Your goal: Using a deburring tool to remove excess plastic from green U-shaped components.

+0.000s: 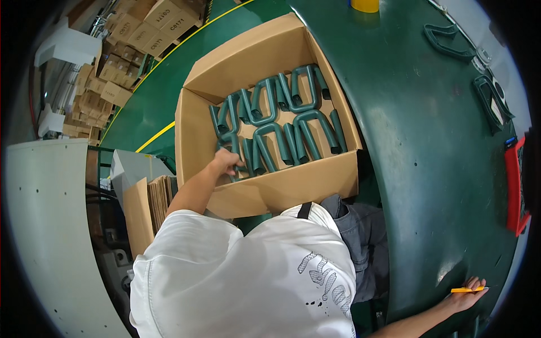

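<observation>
Inside the open cardboard box (pixel 248 197) lie several dark green bent hoses (pixel 265 100), U-shaped and set in two rows on a cardboard layer. My left hand (pixel 228 161) reaches into the box's near left corner, its fingers closed round a green bent hose (pixel 227 139) there; part of that hose is hidden by the hand. Far to the right, low over the green table (pixel 428 169), my right hand (pixel 472 294) holds a slim yellow-orange tool (pixel 465 290), like a pen or a knife; its exact kind is unclear.
Two green hose loops (pixel 492 104) lie along the table's far right edge, near a red bin (pixel 515 188). A yellow round object (pixel 365 5) stands at the table's top. Flattened cardboard (pixel 160 203) leans at left beside a pale cabinet (pixel 48 236). Stacked cartons (pixel 158 34) fill the back left.
</observation>
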{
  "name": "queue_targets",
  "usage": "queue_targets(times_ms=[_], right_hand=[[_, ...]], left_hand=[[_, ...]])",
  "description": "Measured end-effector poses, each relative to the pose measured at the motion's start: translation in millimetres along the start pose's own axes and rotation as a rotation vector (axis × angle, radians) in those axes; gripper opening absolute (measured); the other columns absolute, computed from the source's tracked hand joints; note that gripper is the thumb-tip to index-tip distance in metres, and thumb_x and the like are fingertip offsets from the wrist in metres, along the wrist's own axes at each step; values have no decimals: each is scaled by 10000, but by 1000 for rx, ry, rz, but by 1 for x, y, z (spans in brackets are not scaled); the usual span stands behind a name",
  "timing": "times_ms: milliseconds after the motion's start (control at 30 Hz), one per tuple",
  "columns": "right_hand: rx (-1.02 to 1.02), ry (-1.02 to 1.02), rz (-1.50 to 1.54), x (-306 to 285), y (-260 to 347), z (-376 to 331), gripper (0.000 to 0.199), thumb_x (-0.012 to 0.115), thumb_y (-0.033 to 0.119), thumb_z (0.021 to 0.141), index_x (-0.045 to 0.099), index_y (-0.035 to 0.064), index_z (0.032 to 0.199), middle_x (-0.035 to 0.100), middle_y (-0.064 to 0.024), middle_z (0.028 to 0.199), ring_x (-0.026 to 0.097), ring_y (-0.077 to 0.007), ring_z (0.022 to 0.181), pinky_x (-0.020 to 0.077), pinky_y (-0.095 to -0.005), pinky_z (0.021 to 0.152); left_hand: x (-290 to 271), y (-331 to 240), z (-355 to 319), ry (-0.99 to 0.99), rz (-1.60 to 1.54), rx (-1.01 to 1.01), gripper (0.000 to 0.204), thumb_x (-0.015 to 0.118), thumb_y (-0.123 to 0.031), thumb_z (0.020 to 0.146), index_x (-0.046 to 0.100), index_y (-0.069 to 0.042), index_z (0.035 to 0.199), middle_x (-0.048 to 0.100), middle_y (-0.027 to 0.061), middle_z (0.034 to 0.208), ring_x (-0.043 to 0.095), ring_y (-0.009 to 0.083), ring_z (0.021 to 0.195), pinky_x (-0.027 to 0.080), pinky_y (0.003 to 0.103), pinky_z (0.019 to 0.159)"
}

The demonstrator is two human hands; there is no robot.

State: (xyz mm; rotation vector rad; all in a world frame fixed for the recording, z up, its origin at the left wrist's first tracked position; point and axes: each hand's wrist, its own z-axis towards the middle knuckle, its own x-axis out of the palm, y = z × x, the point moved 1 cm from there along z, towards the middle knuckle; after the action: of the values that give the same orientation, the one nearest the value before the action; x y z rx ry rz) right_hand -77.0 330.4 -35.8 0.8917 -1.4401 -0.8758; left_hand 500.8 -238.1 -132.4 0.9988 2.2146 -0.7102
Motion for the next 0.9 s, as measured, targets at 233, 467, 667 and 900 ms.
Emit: queue_targets(times_ms=[233, 467, 667, 900], right_hand=[[58, 122, -4, -5, -4, 4, 363, 374, 370, 1001, 558, 67, 921, 352, 21, 562, 292, -72, 505, 213, -213, 453], [-8, -116, -142, 9, -1, -2, 350, 554, 378, 920, 544, 44, 1022, 396, 15, 635, 367, -83, 574, 300, -209, 523], [-129, 84, -183, 26, 4, -17, 362, 655, 372, 825, 603, 20, 891, 484, -34, 646, 488, -172, 593, 374, -276, 525], [-137, 118, -169, 21, 2, -12, 373, 659, 362, 818, 608, 7, 921, 489, -37, 651, 494, -184, 590, 405, -290, 539]], left_hand=[[-11, -14, -16, 24, 391, 131, 315, 620, -269, 839, 673, 30, 751, 682, 186, 783, 676, 272, 663, 573, 380, 614], [-138, 56, -42, -1463, 165, 563, 311, 564, -271, 862, 612, -40, 660, 611, 178, 682, 597, 372, 664, 475, 463, 652], [-188, 237, -56, -1367, 310, -195, 304, 618, -297, 828, 601, -53, 1010, 593, 127, 1061, 521, 302, 1060, 454, 418, 858], [-174, 346, -72, -924, 163, -569, 523, 637, -347, 818, 525, -35, 1222, 510, 133, 1288, 408, 299, 1260, 276, 528, 1036]])
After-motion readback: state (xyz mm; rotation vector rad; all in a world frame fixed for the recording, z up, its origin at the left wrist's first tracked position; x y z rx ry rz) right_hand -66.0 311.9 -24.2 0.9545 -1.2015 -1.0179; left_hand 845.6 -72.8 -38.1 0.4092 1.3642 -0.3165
